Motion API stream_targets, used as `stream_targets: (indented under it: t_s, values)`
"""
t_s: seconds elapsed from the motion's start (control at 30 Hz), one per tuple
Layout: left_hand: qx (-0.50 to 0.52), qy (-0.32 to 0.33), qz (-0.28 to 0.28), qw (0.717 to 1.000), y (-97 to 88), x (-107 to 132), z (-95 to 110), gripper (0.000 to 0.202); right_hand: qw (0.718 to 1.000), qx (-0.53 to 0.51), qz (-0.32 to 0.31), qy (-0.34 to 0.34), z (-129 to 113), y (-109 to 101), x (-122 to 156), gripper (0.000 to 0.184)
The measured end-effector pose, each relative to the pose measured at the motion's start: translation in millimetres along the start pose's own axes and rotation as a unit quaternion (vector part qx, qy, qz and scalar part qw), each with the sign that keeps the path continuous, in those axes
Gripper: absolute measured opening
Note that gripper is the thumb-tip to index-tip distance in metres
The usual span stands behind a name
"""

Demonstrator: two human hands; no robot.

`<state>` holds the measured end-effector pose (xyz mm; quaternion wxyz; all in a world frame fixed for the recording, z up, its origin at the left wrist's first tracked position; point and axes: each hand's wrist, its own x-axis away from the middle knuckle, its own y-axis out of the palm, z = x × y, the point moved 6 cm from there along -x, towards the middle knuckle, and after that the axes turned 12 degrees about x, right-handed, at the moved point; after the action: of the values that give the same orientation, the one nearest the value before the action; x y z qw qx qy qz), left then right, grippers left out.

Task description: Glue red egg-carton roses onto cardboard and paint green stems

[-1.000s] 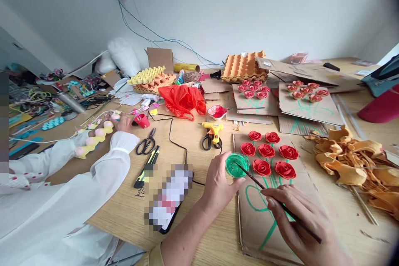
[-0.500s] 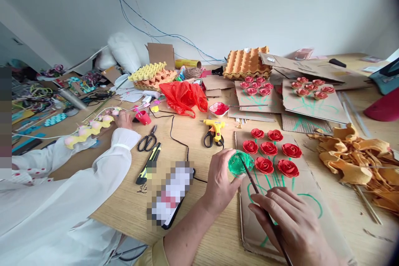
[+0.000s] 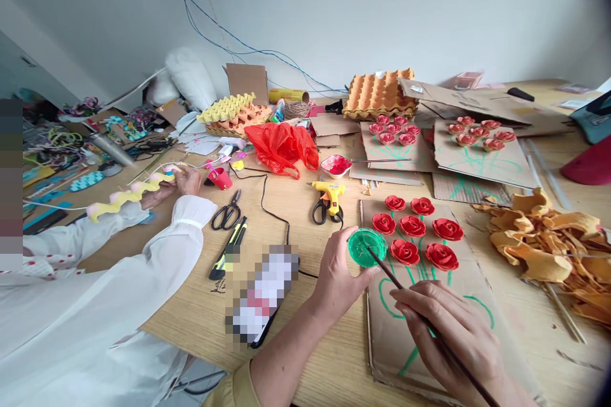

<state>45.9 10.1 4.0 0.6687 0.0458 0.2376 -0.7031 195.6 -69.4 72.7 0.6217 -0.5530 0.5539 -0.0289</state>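
Note:
My left hand (image 3: 338,273) grips a small round cup of green paint (image 3: 366,243), tilted so its inside faces me. Closed around a dark paintbrush (image 3: 392,276), my right hand (image 3: 451,327) keeps the brush tip inside the cup. Beneath my hands lies a cardboard sheet (image 3: 382,350) with green painted stems and leaf outlines. Several red paper-like roses (image 3: 412,226) sit on its upper part.
A yellow glue gun (image 3: 328,191), scissors (image 3: 227,213), a utility knife (image 3: 229,248) and a phone (image 3: 265,296) lie to the left. Orange egg-carton scraps (image 3: 544,241) are piled right. At left, a person in white sleeves (image 3: 162,267) holds a yellow carton strip (image 3: 128,196).
My right hand has shifted slightly right, and the brush has changed its angle in the cup. The cup has tilted slightly. The other person's carton strip has turned and lowered at its near end.

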Motion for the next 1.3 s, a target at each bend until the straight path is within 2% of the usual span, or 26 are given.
stream_targets:
  t_s: [0.1, 0.2, 0.33, 0.43, 0.63, 0.83, 0.97, 1.13, 1.3]
  values:
    - [0.006, -0.014, -0.008, 1.000, 1.7, 0.1, -2.9, 0.069, 0.999, -0.016, -0.014, 0.024, 6.4, 4.2, 1.3, 0.019]
    - [0.008, -0.017, -0.013, 1.000, 2.2, 0.3, -4.1, 0.069, 0.995, -0.048, -0.015, 0.082, 15.9, 8.6, 4.2, 0.014]
    - [0.012, -0.018, -0.015, 1.000, 2.6, 1.2, -6.8, 0.070, 0.986, -0.042, -0.002, 0.159, 27.9, 12.1, 6.8, 0.008]
    - [0.013, -0.024, -0.011, 1.000, 2.7, 1.9, -11.0, 0.069, 0.981, -0.040, -0.011, 0.187, 32.9, 15.4, 8.2, 0.011]
    - [0.021, -0.051, 0.000, 0.998, 1.4, 0.5, -18.5, 0.070, 0.980, -0.064, -0.011, 0.187, 35.0, 14.3, 10.6, 0.015]
    - [0.025, -0.082, 0.016, 0.996, -2.8, -2.6, -26.0, 0.070, 0.979, -0.078, -0.003, 0.187, 39.8, 13.2, 15.1, 0.028]
    - [0.035, -0.113, 0.029, 0.993, -9.5, -7.9, -23.9, 0.066, 0.980, -0.090, 0.014, 0.176, 39.4, 3.5, 10.5, 0.032]
    - [0.023, -0.127, 0.028, 0.991, -25.7, -32.5, -14.4, 0.064, 0.980, -0.107, 0.029, 0.167, 39.3, -11.7, 9.4, 0.036]
    - [0.013, -0.122, 0.039, 0.992, -49.8, -93.8, -18.3, 0.065, 0.977, -0.121, 0.022, 0.175, 49.3, -19.3, 31.9, 0.039]
